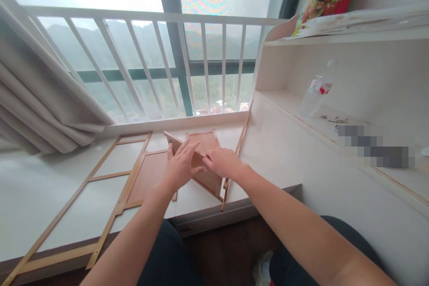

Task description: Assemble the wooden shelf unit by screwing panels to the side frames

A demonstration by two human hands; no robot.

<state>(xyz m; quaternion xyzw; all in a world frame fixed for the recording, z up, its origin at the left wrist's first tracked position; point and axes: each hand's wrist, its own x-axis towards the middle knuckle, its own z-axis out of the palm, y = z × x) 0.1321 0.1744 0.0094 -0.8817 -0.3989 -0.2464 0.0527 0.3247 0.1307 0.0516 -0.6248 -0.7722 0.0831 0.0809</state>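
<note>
Both hands meet on a tilted wooden panel [201, 161] propped on the white window ledge [40, 196]: the left hand [181, 165] lies flat against its face, fingers spread, while the right hand [223, 162] is closed over its upper edge. A long wooden lattice frame [100, 178] lies flat just to the left, and thin wooden strips [239, 143] lean along the right. Well apart on the shelf [301, 111] stands a plastic bottle [317, 91].

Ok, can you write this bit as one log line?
left hand: flat on wooden panel | right hand: gripping panel's top edge | panel: tilted on windowsill | wooden frame: flat, left
</note>
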